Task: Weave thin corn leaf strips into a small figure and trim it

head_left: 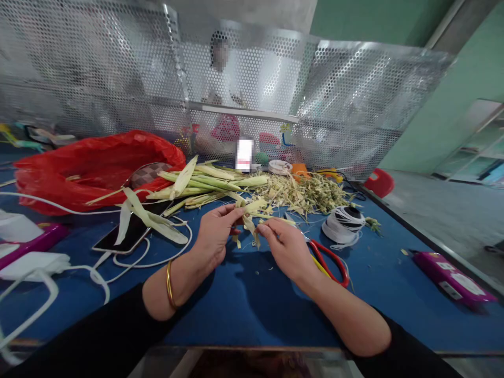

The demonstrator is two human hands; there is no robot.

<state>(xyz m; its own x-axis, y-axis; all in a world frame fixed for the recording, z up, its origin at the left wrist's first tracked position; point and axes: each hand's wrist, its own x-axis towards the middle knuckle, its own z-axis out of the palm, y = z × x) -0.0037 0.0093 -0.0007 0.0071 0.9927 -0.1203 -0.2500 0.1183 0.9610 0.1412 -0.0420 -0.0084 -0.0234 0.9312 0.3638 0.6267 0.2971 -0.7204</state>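
Pale corn husk (253,206), pinched by the left hand (217,229) and right hand (286,248) above the table (252,299), dangles lengthwise toward the near edge, left of a purple packet (452,279) with blurred white lettering.

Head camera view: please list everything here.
Table: one, blue, foreground
Screen: one, silver, behind table
Person: one, white-clad, behind screen
Bright rectangle: one, white, back centre
Bag: one, red, back left
Stalks: many, greenish, back centre
Clippings: one heap, straw-green, back centre
Phone: one, black, left
Loose leaves: some, pale, across phone
Blocks: two, white, left
Cables: several, white, left
Spool: one, white, right
Scissors: one, red-handled, centre right
Packs: two, purple, left and right
Strips: several, pale, centre
Bangle: one, gold, left wrist
Sleeves: two, black, bottom corners
Left hand: one, bare, gripping strips
Right hand: one, bare, at strips
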